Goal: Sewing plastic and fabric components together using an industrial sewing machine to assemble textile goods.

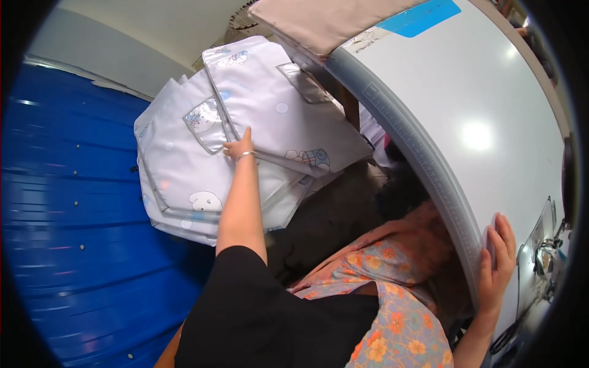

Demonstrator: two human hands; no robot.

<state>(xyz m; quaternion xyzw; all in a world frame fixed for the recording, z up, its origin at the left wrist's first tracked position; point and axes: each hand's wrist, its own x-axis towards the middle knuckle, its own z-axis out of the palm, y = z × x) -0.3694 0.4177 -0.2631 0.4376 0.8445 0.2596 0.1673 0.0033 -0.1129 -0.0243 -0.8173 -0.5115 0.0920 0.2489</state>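
Observation:
My left hand (238,147) reaches out to a pile of white printed fabric pieces (178,153). Its fingers are closed at the grey-bound edge of the upper fabric piece (264,92), which lies slanted across the others. Pale cartoon animals and grey-edged clear patches mark the cloth. A bracelet circles my left wrist. On the right, my right hand (498,260) lies against the rounded front edge of a white worktable (429,92), its fingers stretched out and holding nothing.
Blue ribbed sheeting (80,202) covers the left side. A measuring scale (417,144) runs along the table's edge. Beige padded material (325,24) sits at the table's far end, beside a blue label (423,17). Metal machine parts (546,251) stand at the right rim.

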